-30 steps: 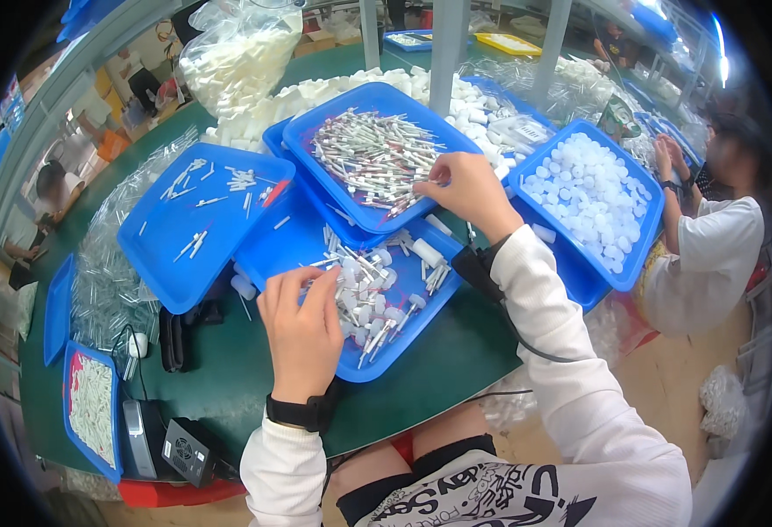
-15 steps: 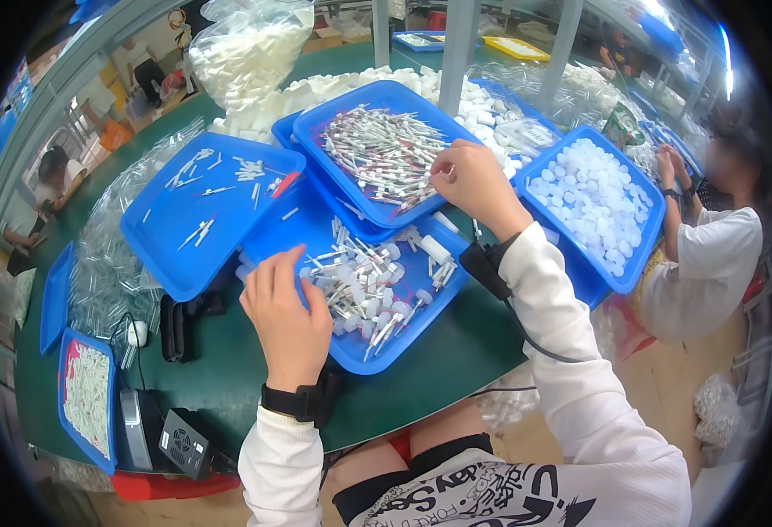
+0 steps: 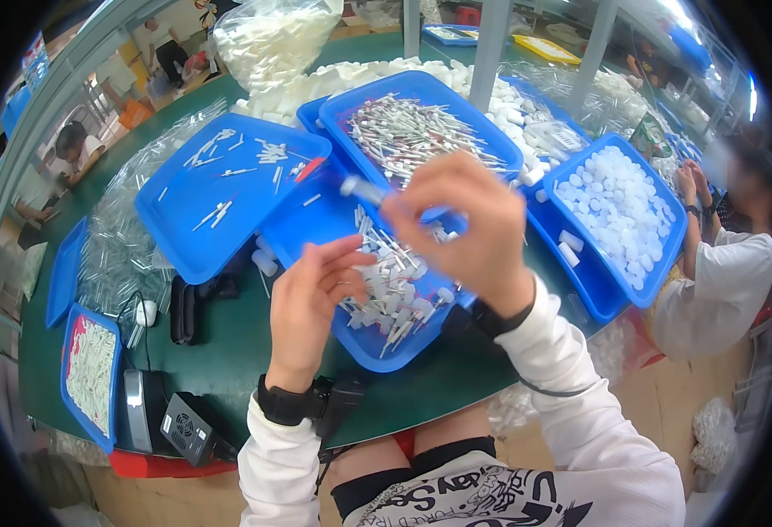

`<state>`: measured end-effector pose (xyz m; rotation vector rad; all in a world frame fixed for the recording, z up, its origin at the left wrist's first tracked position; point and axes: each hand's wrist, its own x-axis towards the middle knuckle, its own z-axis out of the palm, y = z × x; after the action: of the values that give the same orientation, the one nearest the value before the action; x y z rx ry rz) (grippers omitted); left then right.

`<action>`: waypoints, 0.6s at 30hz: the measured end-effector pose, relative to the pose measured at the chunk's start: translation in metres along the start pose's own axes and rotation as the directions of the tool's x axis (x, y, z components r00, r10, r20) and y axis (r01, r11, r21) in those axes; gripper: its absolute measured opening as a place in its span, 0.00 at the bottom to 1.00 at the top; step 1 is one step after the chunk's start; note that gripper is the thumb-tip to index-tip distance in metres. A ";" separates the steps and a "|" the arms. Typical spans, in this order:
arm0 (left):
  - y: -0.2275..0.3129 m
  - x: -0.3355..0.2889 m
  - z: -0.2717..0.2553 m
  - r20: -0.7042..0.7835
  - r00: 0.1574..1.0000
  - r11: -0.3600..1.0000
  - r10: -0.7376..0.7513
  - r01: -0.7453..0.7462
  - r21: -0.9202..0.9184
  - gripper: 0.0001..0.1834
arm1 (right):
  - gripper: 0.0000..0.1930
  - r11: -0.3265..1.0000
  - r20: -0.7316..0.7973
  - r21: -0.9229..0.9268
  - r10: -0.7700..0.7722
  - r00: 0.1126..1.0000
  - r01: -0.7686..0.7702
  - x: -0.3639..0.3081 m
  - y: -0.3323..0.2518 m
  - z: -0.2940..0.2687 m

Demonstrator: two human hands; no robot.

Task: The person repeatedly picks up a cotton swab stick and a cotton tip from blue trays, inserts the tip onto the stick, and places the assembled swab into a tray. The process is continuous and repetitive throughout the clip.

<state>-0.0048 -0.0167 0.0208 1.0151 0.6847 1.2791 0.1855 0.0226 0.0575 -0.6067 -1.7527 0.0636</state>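
Observation:
My right hand [image 3: 469,233], its thumb and fingers pinched together, is raised over the near blue tray. From its fingertips sticks out a small translucent capped piece [image 3: 364,190], blurred by motion. Beside it, lower and to the left, my left hand [image 3: 311,294] has its fingers stretched out and apart, with nothing seen in them. Below both hands, the near blue tray [image 3: 370,358] carries a heap of thin white sticks with translucent caps [image 3: 399,307]. Behind my right hand stands a blue tray [image 3: 500,140] full of slender white-and-red sticks [image 3: 412,132].
At left a blue tray [image 3: 171,206] holds a few sticks, near piled clear tubes [image 3: 122,233]. Translucent caps [image 3: 614,206] fill a tray on the right, near a seated person [image 3: 715,281]. A bag of white pieces [image 3: 272,39] and a black device [image 3: 188,426] sit on the table.
My right hand has come up and left from the stick-filled tray, now with a translucent piece at its fingertips. My left hand has shifted right toward it. The whole view has shifted slightly.

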 end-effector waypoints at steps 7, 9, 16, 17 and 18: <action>-0.014 0.002 -0.013 -0.243 0.933 0.942 0.266 -0.306 -0.140 0.15 | 0.10 0.978 0.313 0.191 0.016 0.949 -0.079 -0.032 -0.006 0.022; -0.003 0.002 -0.001 -0.314 0.912 0.951 0.262 -0.300 -0.076 0.16 | 0.10 0.902 0.333 0.286 0.223 0.916 -0.323 -0.030 0.002 0.017; -0.004 -0.007 -0.003 -0.115 0.982 0.945 0.147 -0.105 0.310 0.27 | 0.15 0.245 0.585 0.557 0.563 0.584 -0.794 -0.027 0.013 0.010; -0.004 -0.007 -0.002 -0.081 0.987 0.946 0.141 -0.110 0.305 0.27 | 0.16 0.238 0.606 0.543 0.553 0.572 -0.805 -0.028 0.013 0.009; -0.003 -0.007 0.001 -0.045 0.990 0.947 0.135 -0.115 0.300 0.28 | 0.16 0.232 0.627 0.529 0.542 0.559 -0.817 -0.028 0.013 0.008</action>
<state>-0.0040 -0.0242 0.0181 1.2832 0.8942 1.3500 0.1871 0.0237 0.0257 -0.6706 -1.3595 1.6268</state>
